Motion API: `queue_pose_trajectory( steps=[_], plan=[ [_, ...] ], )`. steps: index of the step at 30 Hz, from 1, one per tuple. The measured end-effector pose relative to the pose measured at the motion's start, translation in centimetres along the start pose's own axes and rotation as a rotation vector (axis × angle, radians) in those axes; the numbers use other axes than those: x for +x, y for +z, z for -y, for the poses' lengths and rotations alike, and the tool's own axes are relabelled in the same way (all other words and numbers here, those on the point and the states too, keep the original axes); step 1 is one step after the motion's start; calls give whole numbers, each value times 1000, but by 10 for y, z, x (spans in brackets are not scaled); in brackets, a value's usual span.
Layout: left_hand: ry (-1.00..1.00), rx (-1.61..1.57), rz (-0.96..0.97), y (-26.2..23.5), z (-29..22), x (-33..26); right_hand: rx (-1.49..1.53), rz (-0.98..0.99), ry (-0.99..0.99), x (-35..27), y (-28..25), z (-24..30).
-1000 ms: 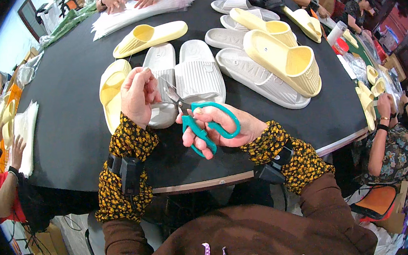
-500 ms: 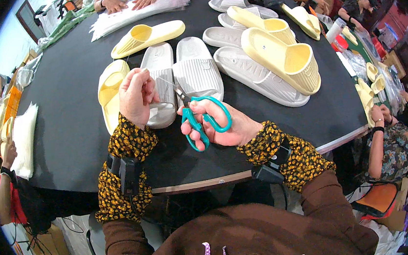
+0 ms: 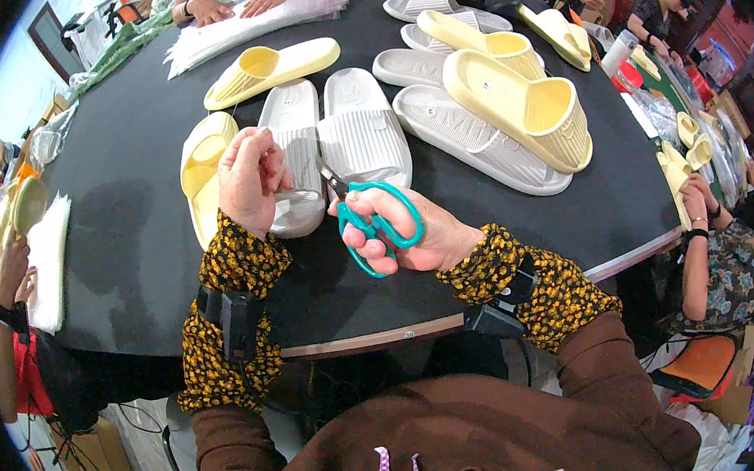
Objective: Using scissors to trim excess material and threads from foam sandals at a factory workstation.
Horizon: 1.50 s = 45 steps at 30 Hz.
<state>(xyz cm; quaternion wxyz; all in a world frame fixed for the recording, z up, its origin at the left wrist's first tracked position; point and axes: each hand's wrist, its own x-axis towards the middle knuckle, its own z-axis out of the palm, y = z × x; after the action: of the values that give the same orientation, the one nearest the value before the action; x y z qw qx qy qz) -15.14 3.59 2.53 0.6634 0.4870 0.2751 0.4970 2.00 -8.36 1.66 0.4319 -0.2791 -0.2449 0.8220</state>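
At the near edge of the round black table (image 3: 124, 251) we're holding our left hand (image 3: 249, 180) over the heel end of a pale grey ribbed foam slide sandal (image 3: 292, 157), fingers curled together in a pinch w/ the knuckles up; what's pinched is too small to tell. Our right hand (image 3: 413, 232) is clamped round a pair of small scissors w/ teal plastic loop handles (image 3: 374, 222), thumb and fingers through the loops, short blades pointing up-left toward the left hand, tip just beside it. Can't tell if the blades are parted. The two hands are sitting near each other but apart. Just left of the grey sandal a pale yellow foam slide (image 3: 206, 175) is lying, partly under our left wrist, and on the right a 2nd grey ribbed slide (image 3: 363, 132) is lying touching the first. Further right, a long grey slide (image 3: 477, 140) is carrying a yellow slide (image 3: 524, 108) stacked on top. Another yellow slide (image 3: 275, 68) is lying farther back. At the far rim another person's hands are resting on a stack of clear plastic bags (image 3: 256, 20).
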Motion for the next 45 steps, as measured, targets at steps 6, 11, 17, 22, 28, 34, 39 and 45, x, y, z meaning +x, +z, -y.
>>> queue_pose_trajectory(
  steps=[6, 11, 17, 22, 28, 34, 39, 45],
  plan=[
    [-19, 28, -53, 1, -4, 1, -20, 0, -40, 0, 3, 2],
    [-45, 51, -72, 2, -5, 1, -117, -10, -84, -2, 8, 8],
    [-61, -1, -62, 3, -5, -1, -190, -90, -197, -5, 5, 13],
    [-109, 86, -85, 13, -17, -21, -195, -120, -214, -2, -3, 14],
    [-124, 367, 30, 27, -46, -90, -155, -138, -223, -3, -4, 14],
    [31, 497, -233, -7, -57, -157, -186, -147, -244, 0, -6, 13],
    [259, 275, -531, -83, -68, -202, -234, -159, -252, 5, -10, 12],
    [298, 294, -871, -169, -64, -265, -215, -117, -217, 9, -8, 10]
  ],
)
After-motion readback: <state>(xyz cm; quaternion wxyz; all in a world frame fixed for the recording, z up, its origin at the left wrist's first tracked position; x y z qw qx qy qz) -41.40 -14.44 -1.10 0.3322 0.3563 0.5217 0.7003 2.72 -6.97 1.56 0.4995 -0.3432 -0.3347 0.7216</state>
